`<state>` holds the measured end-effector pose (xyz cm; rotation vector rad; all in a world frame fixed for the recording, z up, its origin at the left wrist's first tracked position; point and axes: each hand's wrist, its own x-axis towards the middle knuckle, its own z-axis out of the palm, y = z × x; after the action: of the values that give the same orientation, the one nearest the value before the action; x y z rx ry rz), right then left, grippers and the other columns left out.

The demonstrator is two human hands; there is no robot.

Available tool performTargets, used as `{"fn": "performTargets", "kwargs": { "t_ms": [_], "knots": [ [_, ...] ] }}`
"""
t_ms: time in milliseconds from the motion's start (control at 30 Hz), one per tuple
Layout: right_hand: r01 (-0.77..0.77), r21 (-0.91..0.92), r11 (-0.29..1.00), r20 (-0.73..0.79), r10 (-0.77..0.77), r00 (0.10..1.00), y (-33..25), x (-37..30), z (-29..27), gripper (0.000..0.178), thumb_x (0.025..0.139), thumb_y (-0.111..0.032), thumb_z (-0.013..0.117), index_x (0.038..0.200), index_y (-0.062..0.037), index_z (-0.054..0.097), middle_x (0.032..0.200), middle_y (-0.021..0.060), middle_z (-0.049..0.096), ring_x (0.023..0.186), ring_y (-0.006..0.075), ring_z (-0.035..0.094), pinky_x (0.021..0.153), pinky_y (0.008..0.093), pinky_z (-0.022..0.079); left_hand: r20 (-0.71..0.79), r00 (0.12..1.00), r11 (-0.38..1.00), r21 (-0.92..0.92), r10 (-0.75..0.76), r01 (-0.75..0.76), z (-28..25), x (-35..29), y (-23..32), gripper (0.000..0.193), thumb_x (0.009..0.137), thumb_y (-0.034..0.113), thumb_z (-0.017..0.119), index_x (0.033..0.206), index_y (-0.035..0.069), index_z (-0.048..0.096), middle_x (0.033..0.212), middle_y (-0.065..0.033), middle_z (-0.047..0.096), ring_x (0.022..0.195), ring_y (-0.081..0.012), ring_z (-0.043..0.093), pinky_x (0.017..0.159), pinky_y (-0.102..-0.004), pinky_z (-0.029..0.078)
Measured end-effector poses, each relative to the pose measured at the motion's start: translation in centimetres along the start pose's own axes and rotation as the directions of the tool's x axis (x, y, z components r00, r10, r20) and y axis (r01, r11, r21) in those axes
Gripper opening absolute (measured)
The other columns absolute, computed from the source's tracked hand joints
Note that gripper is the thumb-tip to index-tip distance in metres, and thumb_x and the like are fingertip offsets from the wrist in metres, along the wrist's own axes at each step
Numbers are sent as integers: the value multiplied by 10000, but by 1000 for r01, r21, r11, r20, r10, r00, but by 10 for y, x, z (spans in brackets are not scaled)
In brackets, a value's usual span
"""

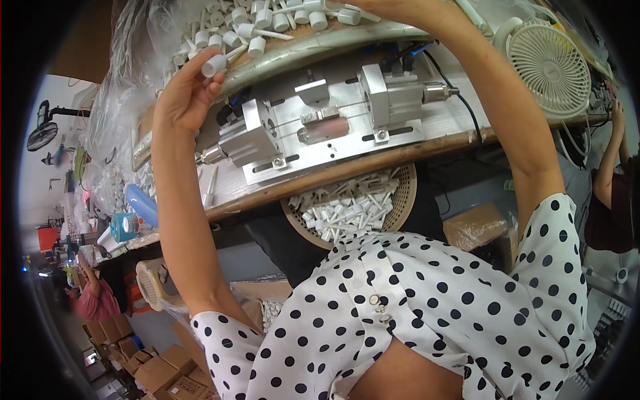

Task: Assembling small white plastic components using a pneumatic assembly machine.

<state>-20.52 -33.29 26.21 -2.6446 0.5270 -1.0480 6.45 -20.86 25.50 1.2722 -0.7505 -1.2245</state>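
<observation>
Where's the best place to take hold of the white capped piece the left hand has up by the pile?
Probably by its wide round cap, pinched across the sides as the left hand does now. The thin stem points away toward the pile of white pieces, so come from the cap end.

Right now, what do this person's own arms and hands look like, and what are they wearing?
Both forearms are bare, with no gloves on the left hand. The right hand runs out of view at the top edge. Short loose sleeves of a white blouse with black polka dots end near the elbows.
</observation>
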Motion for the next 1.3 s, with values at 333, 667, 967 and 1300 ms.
{"fn": "performTargets", "kwargs": {
  "t_ms": [333,667,967,1300],
  "knots": [
    [106,-385,917,215,-22,976,-24,-27,16,164,767,-213,546,826,-73,607,789,145,585,792,319,565,685,424,451,-43,859,791,416,510,-449,27,-89,-71,204,805,98,614,977,-9,583,965,-110,589,649,-130,577,549,-205,467],
    [136,-87,987,-127,-146,981,-61,-77,4,223,700,-208,662,840,-35,645,750,86,622,693,236,591,620,345,464,324,660,174,802,677,-571,90,-91,-143,186,729,32,619,907,-8,584,1039,-169,551,864,-324,585,684,-348,486],
    [98,21,995,-113,-95,989,-64,-114,-7,253,689,-142,692,911,-38,627,757,67,609,694,211,564,606,315,447,332,665,101,846,669,-523,101,-94,-142,179,749,28,594,918,-18,558,1037,-177,547,879,-341,583,740,-375,473],
    [63,163,985,-138,-40,990,-75,-118,-1,254,661,-114,698,891,-33,625,725,63,592,690,209,556,614,304,444,390,719,133,822,576,-553,90,-100,-128,202,728,37,627,909,-12,553,985,-148,548,757,-290,578,666,-351,472]
  ]
}}
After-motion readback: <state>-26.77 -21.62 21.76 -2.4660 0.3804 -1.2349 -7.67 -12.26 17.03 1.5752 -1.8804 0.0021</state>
